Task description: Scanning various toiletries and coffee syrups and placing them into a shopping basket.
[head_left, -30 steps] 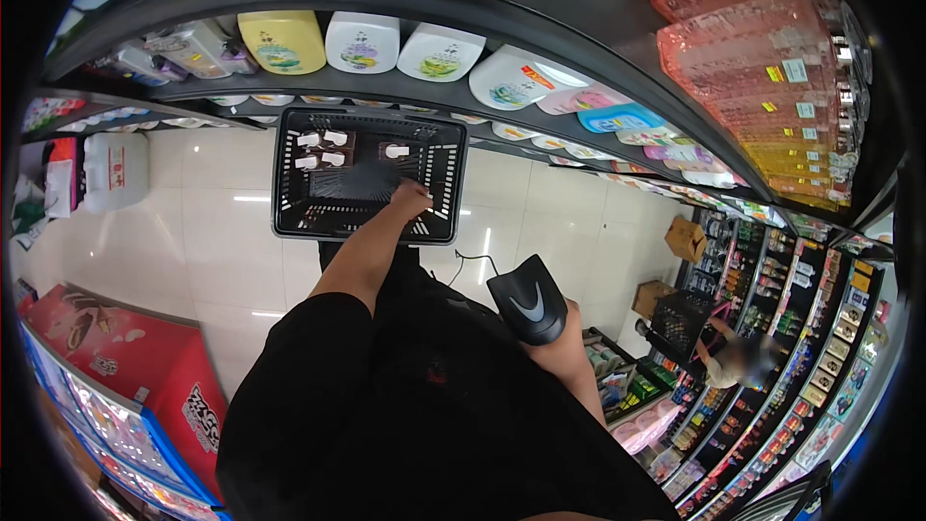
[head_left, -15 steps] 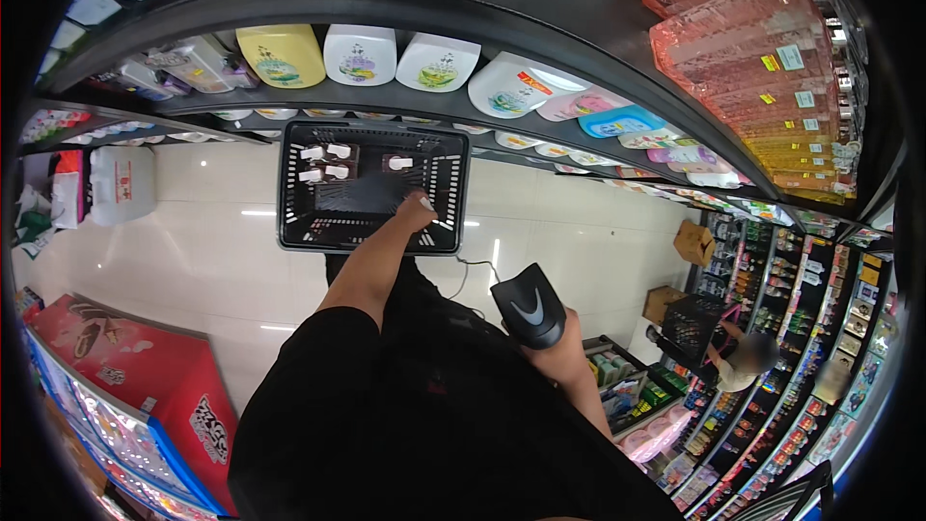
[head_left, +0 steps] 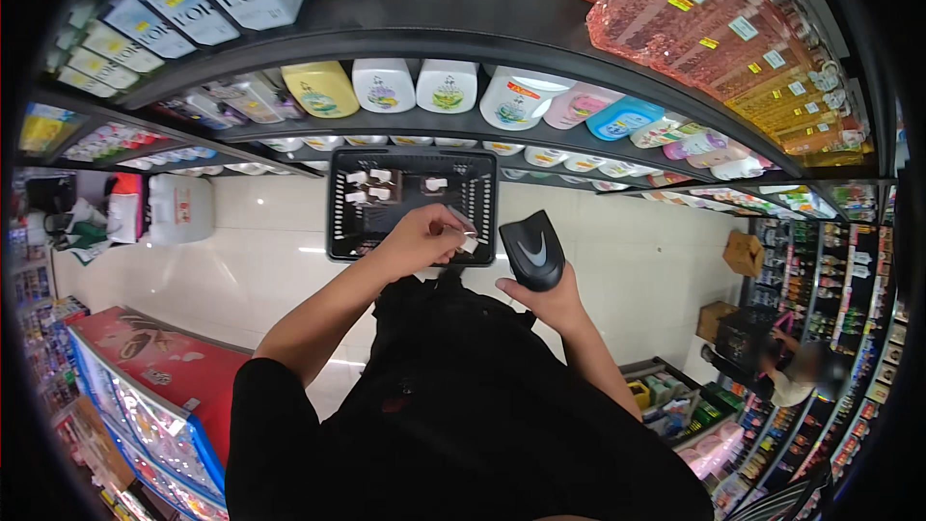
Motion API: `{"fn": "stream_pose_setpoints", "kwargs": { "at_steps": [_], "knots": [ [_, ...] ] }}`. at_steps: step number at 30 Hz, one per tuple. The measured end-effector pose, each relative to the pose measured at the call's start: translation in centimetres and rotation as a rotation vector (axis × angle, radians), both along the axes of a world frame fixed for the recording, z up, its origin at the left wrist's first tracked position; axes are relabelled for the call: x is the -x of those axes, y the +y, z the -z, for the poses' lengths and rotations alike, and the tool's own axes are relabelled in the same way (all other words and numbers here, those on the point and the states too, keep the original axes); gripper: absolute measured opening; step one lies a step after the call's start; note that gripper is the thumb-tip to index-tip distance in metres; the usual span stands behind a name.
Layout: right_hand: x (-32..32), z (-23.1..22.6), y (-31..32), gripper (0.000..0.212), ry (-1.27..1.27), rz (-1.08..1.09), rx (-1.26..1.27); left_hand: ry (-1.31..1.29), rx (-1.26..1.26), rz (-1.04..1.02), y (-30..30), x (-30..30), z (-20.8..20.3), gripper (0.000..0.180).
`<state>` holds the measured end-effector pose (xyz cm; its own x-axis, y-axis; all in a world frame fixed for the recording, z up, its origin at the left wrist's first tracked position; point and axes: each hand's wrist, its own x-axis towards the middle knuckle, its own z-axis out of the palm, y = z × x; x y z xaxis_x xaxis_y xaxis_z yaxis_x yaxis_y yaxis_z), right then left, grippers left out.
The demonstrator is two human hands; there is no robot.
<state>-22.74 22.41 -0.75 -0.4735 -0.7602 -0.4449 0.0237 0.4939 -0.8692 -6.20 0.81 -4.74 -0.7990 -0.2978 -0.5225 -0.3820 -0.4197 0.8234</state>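
Note:
My right hand [head_left: 552, 297] is wrapped round a black barcode scanner [head_left: 532, 256] with a grey curved mark on top. Over the near right part of a black shopping basket [head_left: 333, 207], my left hand [head_left: 424, 239] is closed on a small item with a white end [head_left: 469, 244]. Its fingers cover most of that item, so its kind is hard to make out. Inside the basket, a group of white-topped bottles [head_left: 371, 188] stands at the left. One more white-topped bottle [head_left: 436, 184] stands apart from them, further right.
Shelves ahead hold white and yellow bottles [head_left: 384, 85] below, with large pink bottles [head_left: 666, 10] at upper right. A white jug [head_left: 181, 209] stands at left beyond a red display case [head_left: 174, 352]. Cardboard boxes [head_left: 743, 251] and another person [head_left: 796, 381] are at right.
My left hand has come up out of the basket, now holding the small item. The scanner has risen in view, nearer the left hand. The whole view has shifted a little.

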Motion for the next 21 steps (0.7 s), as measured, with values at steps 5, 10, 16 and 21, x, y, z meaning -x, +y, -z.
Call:
{"fn": "stream_pose_setpoints", "kwargs": {
  "at_steps": [5,10,16,21],
  "knots": [
    [-1.2,0.6,-4.2,0.069,-0.023,-0.070,0.523,0.207,-0.005,0.045,-0.8,-2.2,-12.5,0.018],
    [-1.4,-1.0,-6.4,0.068,0.105,-0.137,0.653,0.374,0.012,-0.054,-0.1,-0.9,-17.3,0.033],
    [-2.2,-3.0,-8.4,0.052,-0.207,0.160,0.732,0.396,0.083,-0.105,-1.2,0.2,-17.7,0.056],
    [-1.2,-4.9,-8.0,0.041,-0.345,0.437,0.656,0.204,1.255,-0.112,3.0,0.5,-13.8,0.113]
  ]
}}
